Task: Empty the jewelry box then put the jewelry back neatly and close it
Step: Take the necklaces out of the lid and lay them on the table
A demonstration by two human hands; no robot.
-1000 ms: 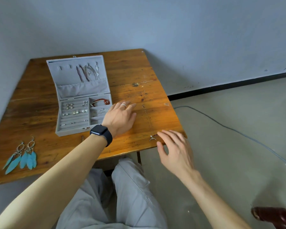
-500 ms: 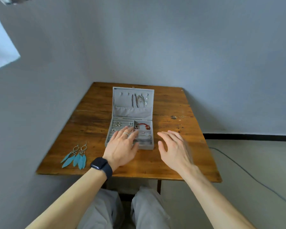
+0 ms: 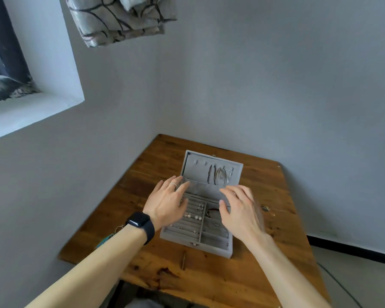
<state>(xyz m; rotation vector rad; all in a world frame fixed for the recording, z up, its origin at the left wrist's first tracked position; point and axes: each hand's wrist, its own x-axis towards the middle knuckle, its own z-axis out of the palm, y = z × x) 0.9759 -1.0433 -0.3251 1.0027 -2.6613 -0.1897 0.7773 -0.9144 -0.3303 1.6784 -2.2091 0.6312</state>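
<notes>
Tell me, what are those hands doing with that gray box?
A person sits at a wooden table with an open gray jewelry box in front of them. Both hands are spread open over it, holding nothing: the left hand over the ring rows, the right hand over the small compartments. Necklaces hang inside the raised lid, and pearl earrings sit in the rows. The box is full and not closed.

Soft window (image 3: 7, 70) daylight, wide-angle bending, hands perhaps motion-blurred
</notes>
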